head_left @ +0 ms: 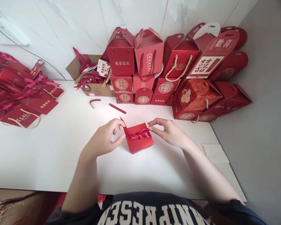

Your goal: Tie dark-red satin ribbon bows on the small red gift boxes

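Observation:
A small red gift box [140, 144] sits on the white table in front of me. A dark pink satin ribbon [140, 134] lies across its top, tied in the middle. At the box's left side, my left hand [105, 137] has its thumb and index finger apart. Its fingertips are beside a ribbon end that sticks up at the box's left edge; I cannot tell whether they touch it. My right hand [170, 132] pinches the right part of the ribbon between thumb and index finger at the box's right edge.
Stacked red gift boxes [120, 59] stand along the back wall. Ribbon-tied boxes [21, 106] are grouped at left. An open cardboard box [99, 90] holds ribbons and tags. Two dark red strips, one curved [96, 100] and one straight [117, 108], lie nearby.

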`<state>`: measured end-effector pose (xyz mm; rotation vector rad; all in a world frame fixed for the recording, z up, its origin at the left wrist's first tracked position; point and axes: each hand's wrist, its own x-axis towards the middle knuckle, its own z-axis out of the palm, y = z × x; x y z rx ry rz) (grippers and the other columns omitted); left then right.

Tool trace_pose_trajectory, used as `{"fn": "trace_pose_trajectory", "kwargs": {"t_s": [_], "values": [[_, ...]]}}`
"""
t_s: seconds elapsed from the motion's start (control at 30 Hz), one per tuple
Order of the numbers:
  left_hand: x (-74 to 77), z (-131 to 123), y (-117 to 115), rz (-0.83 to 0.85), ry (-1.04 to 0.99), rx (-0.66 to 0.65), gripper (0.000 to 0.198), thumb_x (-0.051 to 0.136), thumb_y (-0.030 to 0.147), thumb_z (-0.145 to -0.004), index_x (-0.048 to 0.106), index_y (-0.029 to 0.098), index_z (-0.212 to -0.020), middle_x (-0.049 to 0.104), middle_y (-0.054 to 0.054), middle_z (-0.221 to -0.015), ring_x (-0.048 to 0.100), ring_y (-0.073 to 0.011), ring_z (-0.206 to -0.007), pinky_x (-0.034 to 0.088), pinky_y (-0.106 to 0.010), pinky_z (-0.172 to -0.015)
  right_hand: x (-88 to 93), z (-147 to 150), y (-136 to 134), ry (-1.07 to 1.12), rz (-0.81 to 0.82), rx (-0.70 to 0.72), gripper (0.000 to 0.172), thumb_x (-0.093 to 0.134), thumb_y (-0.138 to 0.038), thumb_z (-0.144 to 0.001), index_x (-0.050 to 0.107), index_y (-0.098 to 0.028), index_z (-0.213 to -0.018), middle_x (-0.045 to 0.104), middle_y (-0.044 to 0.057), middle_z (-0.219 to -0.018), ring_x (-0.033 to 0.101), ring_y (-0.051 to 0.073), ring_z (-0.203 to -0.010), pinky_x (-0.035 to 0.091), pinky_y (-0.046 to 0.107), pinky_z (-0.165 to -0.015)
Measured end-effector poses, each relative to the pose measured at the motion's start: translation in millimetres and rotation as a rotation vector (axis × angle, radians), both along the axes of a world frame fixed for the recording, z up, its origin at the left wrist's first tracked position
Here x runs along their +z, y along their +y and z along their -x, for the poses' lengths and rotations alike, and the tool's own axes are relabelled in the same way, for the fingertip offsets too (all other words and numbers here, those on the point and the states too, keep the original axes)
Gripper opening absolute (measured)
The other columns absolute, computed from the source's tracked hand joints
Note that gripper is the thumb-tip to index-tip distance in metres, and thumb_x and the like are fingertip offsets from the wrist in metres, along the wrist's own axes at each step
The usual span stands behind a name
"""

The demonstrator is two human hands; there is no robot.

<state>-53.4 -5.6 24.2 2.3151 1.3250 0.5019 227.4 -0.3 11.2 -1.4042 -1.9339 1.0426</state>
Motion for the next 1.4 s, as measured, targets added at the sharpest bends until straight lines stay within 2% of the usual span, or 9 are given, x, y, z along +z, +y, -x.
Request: {"fn": "trace_pose_trajectory", "kwargs": {"t_s": [0.13,0.5,0.67,0.73,0.8,0.9,1.0,1.17,1.4], "values": [[-3.8,6,7,0.055,0.057,0.027,0.020,0.054,0.026,-0.084,0.060,0.025,-0.103,0.058,-0.001,-0.109,0.053,-0.0097,-0.065,0.046,-0.023,-0.056,1.2,-5,2,0.003,-0.016,0.006,0.021,0.051,-0.039,-0.093,0.066,-0.025,-0.096,0.072,0.001,-0.103,0.066,0.020,-0.090,0.046,0.032,-0.075],[-13.7,-13,10,0.007,-0.029,0.151,0.029,0.056,0.044,-0.088,0.063,0.021,-0.072,0.062,0.002,-0.071,0.047,-0.0109,-0.054,0.039,-0.025,-0.053,3.7,-5,2,-0.021,-0.040,0.059,0.021,0.050,-0.034,-0.093,0.068,-0.023,-0.091,0.073,0.001,-0.096,0.065,0.018,-0.082,0.045,0.029,-0.071],[-19.2,-24,8,-0.109,-0.225,0.197,0.022,0.059,0.034,-0.088,0.065,0.020,-0.072,0.060,0.000,-0.068,0.049,-0.0119,-0.058,0.042,-0.027,-0.058,2.7,-5,3,0.002,-0.050,0.049,0.020,0.051,-0.034,-0.093,0.068,-0.024,-0.091,0.073,0.002,-0.095,0.065,0.019,-0.085,0.047,0.032,-0.076],[-17.4,-27,5,-0.145,-0.356,0.104,0.019,0.062,0.029,-0.086,0.066,0.020,-0.071,0.064,-0.002,-0.068,0.054,-0.0137,-0.063,0.046,-0.029,-0.062,4.2,-4,2,0.050,-0.088,0.062,0.016,0.053,-0.032,-0.092,0.067,-0.023,-0.093,0.072,0.003,-0.097,0.065,0.020,-0.087,0.048,0.032,-0.078],[-13.2,-28,2,-0.074,-0.431,-0.136,0.011,0.065,0.023,-0.084,0.070,0.021,-0.075,0.070,-0.003,-0.072,0.061,-0.0162,-0.070,0.051,-0.032,-0.068,6.5,-2,-2,0.092,-0.137,0.137,0.014,0.057,-0.027,-0.089,0.065,-0.023,-0.100,0.070,0.003,-0.098,0.063,0.018,-0.084,0.048,0.031,-0.078],[-5.8,-26,-2,0.127,-0.433,-0.434,0.015,0.063,0.016,-0.084,0.073,0.025,-0.092,0.075,-0.005,-0.085,0.067,-0.0188,-0.082,0.055,-0.035,-0.076,9.2,5,-10,0.067,-0.130,0.347,0.034,0.062,-0.023,-0.085,0.059,-0.025,-0.119,0.066,0.000,-0.084,0.057,0.012,-0.065,0.046,0.025,-0.066],[-1.6,-18,-2,0.205,-0.451,-0.368,0.019,0.059,0.012,-0.086,0.067,0.023,-0.100,0.073,-0.007,-0.091,0.066,-0.0178,-0.084,0.054,-0.033,-0.076,9.4,14,-18,-0.043,-0.164,0.482,0.047,0.063,-0.019,-0.085,0.051,-0.027,-0.130,0.063,-0.004,-0.074,0.055,0.011,-0.059,0.042,0.023,-0.061],[-1.5,-7,6,0.050,-0.318,-0.269,0.005,0.066,0.017,-0.081,0.065,0.021,-0.085,0.061,-0.005,-0.089,0.059,-0.0168,-0.084,0.050,-0.032,-0.077,9.0,20,-21,-0.113,-0.331,0.571,0.015,0.054,-0.025,-0.094,0.064,-0.025,-0.105,0.069,0.003,-0.094,0.062,0.016,-0.078,0.044,0.028,-0.073],[-6.6,-11,7,0.052,-0.155,-0.218,0.013,0.058,0.014,-0.082,0.063,0.021,-0.091,0.059,-0.003,-0.085,0.054,-0.0168,-0.081,0.048,-0.031,-0.075,15.2,18,-22,-0.161,-0.358,0.532,0.019,0.055,-0.036,-0.094,0.059,-0.021,-0.104,0.069,0.004,-0.092,0.062,0.019,-0.081,0.044,0.032,-0.077]]}}
